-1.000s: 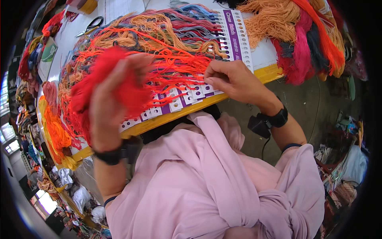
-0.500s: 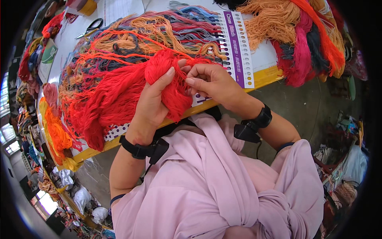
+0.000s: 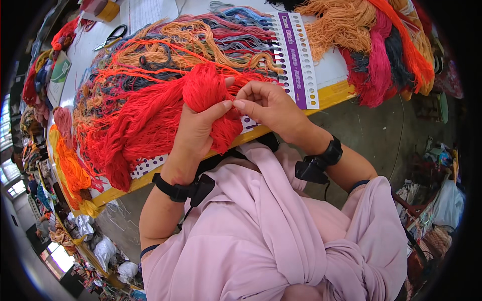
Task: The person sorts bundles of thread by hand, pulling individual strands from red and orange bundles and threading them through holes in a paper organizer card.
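A thick hank of red embroidery thread [image 3: 203, 88] is gripped in my left hand [image 3: 198, 123], its loose length spreading left over the table. The left thumb reaches across the hank toward my right hand [image 3: 268, 108]. There the right thumb and index finger are pinched together at the hank's right side, touching or nearly touching the left thumb tip. Whatever thread lies in that pinch is too fine to make out. Beneath and beyond the hank, a white and purple punched thread card [image 3: 293, 60] carries many coloured strands [image 3: 201, 40] through holes along its edge.
Scissors with black handles [image 3: 113, 37] lie at the far left beside a printed sheet [image 3: 148, 14]. Orange, pink and dark hanks [image 3: 379, 65] hang over the table's right edge. More orange thread [image 3: 73, 163] drapes at the left corner. The yellow table edge [image 3: 334, 95] runs before me.
My left thumb has moved right and down, from lying on the hank to meeting the right fingertips. The right hand stays almost in place.
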`<state>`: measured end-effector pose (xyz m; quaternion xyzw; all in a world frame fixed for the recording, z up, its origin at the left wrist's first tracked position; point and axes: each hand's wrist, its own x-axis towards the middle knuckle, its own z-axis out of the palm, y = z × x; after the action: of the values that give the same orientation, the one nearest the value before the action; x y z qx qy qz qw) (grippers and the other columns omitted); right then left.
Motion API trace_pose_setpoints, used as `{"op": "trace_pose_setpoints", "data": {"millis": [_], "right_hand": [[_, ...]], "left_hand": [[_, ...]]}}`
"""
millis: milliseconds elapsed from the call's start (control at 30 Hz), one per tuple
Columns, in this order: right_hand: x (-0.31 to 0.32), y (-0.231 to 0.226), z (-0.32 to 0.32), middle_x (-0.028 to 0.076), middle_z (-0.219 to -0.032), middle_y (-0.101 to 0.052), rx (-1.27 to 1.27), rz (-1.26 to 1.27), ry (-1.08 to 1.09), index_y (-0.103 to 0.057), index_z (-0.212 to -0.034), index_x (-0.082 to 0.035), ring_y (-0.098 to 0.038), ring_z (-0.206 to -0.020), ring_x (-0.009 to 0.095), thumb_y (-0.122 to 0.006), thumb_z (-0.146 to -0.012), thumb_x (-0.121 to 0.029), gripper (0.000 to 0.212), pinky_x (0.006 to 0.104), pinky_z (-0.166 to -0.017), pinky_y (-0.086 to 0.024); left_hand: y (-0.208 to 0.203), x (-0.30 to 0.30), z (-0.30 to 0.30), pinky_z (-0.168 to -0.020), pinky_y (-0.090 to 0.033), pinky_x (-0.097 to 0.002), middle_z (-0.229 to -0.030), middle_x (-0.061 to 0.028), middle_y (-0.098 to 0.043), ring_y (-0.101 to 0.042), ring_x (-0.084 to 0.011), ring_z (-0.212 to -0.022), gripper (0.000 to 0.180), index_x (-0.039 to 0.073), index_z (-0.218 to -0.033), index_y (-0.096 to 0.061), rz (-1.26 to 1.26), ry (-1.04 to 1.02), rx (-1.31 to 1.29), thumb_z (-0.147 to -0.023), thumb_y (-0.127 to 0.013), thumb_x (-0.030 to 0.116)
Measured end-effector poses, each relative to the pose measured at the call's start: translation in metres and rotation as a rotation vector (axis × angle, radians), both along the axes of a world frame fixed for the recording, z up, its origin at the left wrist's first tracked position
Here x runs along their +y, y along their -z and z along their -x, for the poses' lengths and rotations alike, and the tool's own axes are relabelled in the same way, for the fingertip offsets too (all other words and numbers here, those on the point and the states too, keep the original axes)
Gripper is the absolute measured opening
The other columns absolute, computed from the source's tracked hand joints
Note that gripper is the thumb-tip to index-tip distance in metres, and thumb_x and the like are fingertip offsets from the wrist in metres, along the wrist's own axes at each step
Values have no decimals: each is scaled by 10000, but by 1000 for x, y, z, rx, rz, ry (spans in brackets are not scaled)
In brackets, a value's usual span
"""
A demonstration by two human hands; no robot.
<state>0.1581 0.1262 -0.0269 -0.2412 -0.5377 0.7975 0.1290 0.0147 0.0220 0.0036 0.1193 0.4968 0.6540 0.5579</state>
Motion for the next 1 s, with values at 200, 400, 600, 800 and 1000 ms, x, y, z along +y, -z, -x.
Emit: {"op": "trace_pose_setpoints", "data": {"millis": [200, 400, 600, 800, 1000], "right_hand": [[6, -11, -6, -53, -798, -562, -17, 108, -15, -600, -959, -68, -423, -630, 10, -611, -944, -144, 79, 169, -556, -351], [6, -9, -8, -49, -772, -541, 113, 445, 62, -593, -942, -68, -412, -624, 22, -594, -944, -126, 58, 174, -546, -326], [26, -13, -46, 1, -889, -635, 22, 233, -52, -589, -911, -59, -497, -712, 54, -596, -925, -136, 79, 200, -664, -410], [58, -47, -103, 82, -935, -595, 549, 506, 515, -592, -848, -17, -558, -851, 168, -543, -882, -70, 80, 385, -882, -459], [216, -69, -373, 17, -617, -333, 532, -44, 1291, -384, -660, -66, -325, -529, 136, -484, -785, 75, 213, 294, -564, -338]], "left_hand": [[7, -5, 6, -942, -514, -340, -1204, -107, -623, -617, -196, -1078, 480, -2, -1315, -496, 16, 43, 11, -849, -594, -71], [0, -7, 8, -931, -506, -373, -1143, -114, -645, -644, -178, -945, 363, -60, -1201, -584, 10, 54, -80, -842, -562, -10], [-15, -23, 57, -909, -493, -355, -864, -54, -613, -580, -139, -704, 327, -65, -1164, -615, -36, 165, -164, -868, -562, 65], [-45, -63, 119, -778, -476, -235, -873, -42, -607, -528, -82, -658, 454, -32, -1352, -472, -181, -89, -262, -921, -564, 77], [-83, -59, 127, -721, -469, -241, -806, -16, -559, -475, -71, -587, 402, -34, -1308, -512, -490, -322, -359, -927, -583, 73]]}}
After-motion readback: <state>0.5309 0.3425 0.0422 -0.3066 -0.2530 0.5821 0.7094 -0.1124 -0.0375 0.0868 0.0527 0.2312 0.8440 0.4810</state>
